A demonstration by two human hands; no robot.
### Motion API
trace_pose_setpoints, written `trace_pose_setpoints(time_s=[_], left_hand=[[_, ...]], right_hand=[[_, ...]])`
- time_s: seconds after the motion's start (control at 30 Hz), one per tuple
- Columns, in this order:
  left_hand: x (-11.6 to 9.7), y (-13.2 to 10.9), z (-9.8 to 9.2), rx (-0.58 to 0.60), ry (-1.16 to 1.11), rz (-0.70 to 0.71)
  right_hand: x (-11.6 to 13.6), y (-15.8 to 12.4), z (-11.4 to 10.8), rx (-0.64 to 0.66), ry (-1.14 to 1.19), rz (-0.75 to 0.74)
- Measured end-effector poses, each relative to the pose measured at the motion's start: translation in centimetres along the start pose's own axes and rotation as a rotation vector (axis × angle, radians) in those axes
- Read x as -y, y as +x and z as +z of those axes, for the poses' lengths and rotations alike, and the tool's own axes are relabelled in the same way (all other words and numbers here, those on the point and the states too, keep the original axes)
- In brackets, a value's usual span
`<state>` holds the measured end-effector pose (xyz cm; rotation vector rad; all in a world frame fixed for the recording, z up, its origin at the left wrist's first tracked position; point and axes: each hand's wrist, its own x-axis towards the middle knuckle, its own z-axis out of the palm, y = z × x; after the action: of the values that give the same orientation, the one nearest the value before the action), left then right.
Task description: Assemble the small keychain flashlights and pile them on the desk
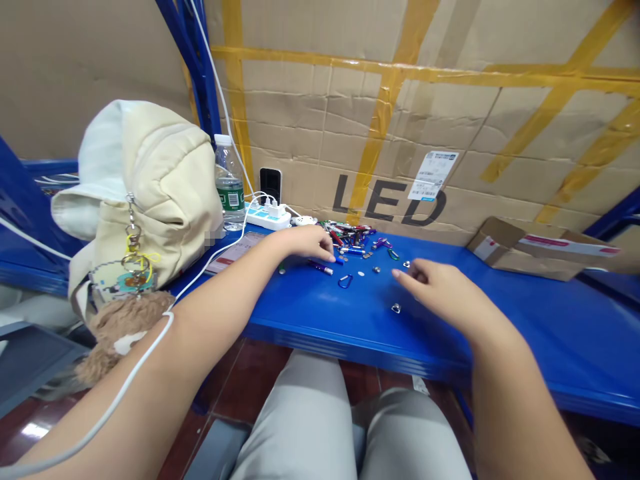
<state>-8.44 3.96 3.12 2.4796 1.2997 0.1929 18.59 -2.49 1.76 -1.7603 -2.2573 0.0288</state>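
My left hand (pixel 313 241) reaches over the blue shelf with its fingers bent together. From its fingertips sticks out a short blue tube (pixel 339 261), apparently pinched there. Just below lies a dark purple-blue tube with a silver end (pixel 321 267). My right hand (pixel 431 283) hovers over the shelf, thumb and fingers apart, holding nothing I can see. Around it lie small shiny metal pieces (pixel 396 308). Between my hands rests a dark blue carabiner (pixel 345 281), with a small white disc (pixel 361 273) nearby. Behind them spreads a pile of colourful metal tubes and clips (pixel 345 233).
A cream backpack (pixel 165 173) and a water bottle (pixel 231 190) stand at left. A power strip (pixel 267 216) and a phone (pixel 235 257) lie by my left forearm, crossed by a white cable (pixel 200 270). An open cardboard box (pixel 540 253) sits at right.
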Motion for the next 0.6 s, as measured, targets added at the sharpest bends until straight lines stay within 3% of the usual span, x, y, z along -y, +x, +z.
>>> trace_pose_setpoints(time_s=[0.07,0.13,0.33,0.6], left_hand=[[0.0,0.6,0.3,-0.141,0.058,0.057],[0.2,1.1,0.7,-0.189,0.113,0.108],[0.3,1.8,1.6,-0.056,0.149,0.082],[0.1,1.8,1.7,-0.078,0.116,0.121]], right_hand=[[0.2,-2.1,0.2,0.07,-0.007,0.004],[0.5,-3.4,0.8,0.108,-0.019,-0.009],[1.0,-2.9,2.6,0.044,-0.056,-0.031],[1.5,-0.9,3.2,-0.005,-0.069,-0.048]])
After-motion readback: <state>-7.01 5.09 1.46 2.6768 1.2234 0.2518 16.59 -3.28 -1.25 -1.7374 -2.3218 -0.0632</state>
